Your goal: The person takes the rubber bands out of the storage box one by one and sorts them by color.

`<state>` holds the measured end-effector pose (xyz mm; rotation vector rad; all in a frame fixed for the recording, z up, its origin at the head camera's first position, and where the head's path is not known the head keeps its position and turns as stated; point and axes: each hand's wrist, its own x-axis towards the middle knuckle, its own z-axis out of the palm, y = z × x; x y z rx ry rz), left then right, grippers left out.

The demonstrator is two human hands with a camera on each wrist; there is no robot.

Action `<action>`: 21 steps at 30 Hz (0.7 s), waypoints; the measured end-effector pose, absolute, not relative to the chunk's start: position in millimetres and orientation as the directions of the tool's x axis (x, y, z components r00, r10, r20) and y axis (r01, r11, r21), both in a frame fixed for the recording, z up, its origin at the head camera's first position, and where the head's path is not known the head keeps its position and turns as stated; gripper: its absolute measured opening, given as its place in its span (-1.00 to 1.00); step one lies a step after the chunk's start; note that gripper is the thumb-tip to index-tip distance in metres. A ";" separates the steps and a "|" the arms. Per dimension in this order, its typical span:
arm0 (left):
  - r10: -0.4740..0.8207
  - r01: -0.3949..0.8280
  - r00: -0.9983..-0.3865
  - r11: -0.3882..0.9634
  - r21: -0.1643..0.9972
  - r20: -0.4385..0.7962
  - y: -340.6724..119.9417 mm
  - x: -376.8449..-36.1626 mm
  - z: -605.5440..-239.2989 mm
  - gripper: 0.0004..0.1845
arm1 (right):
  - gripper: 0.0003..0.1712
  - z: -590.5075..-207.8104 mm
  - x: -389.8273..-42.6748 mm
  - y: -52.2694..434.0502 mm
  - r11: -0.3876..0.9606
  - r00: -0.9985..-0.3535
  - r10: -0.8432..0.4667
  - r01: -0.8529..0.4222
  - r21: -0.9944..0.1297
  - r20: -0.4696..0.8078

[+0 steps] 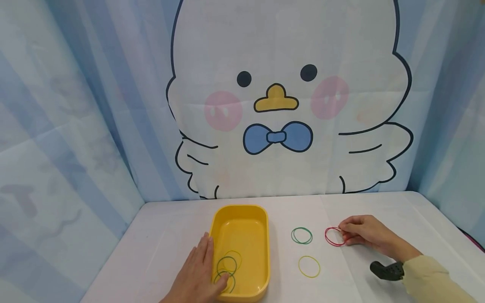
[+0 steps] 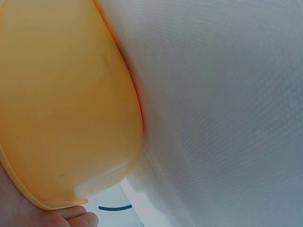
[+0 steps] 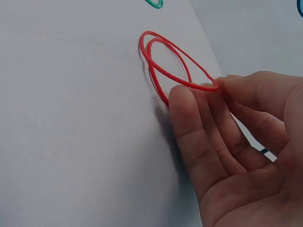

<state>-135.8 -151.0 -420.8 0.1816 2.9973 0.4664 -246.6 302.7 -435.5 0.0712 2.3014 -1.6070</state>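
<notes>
Currently, my right hand (image 1: pixel 365 233) pinches the red bands (image 3: pixel 163 72) by their right edge, thumb and fingertips drawn in around them. They are on the right side of the tabletop (image 1: pixel 341 280), and from the head view their loops extend leftward from my fingertips. At least 2 red strands cross; the right wrist view shows 1 loop tilted, its long axis slanting from the far end up to my fingers. Being round, they have no distinct front. They look thin, smooth and elastic.

My left hand (image 1: pixel 198 273) lies along the left wall of the yellow tray (image 1: pixel 242 233), fingers straight and close together, thumb over the rim. That tray is glossy, plastic-looking and rectangular with rounded corners, its long axis running away from me. In its near end, green bands (image 1: pixel 217 266) and yellow bands (image 1: pixel 241 261) overlap in a loose tangle; I cannot tell whether my thumb touches them.

Between the tray and my right hand lie overlapping green loops (image 1: pixel 303 243) and, nearer me, 1 yellow loop (image 1: pixel 298 265), almost circular. White, finely woven cloth covers the tabletop.
</notes>
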 end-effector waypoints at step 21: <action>0.139 0.112 -0.988 0.946 0.304 -0.069 -151.9 -135.6 -421.8 0.05 | -0.55 -427.8 -245.2 307.8 0.485 -0.971 -0.060 0.175 -0.857 -0.232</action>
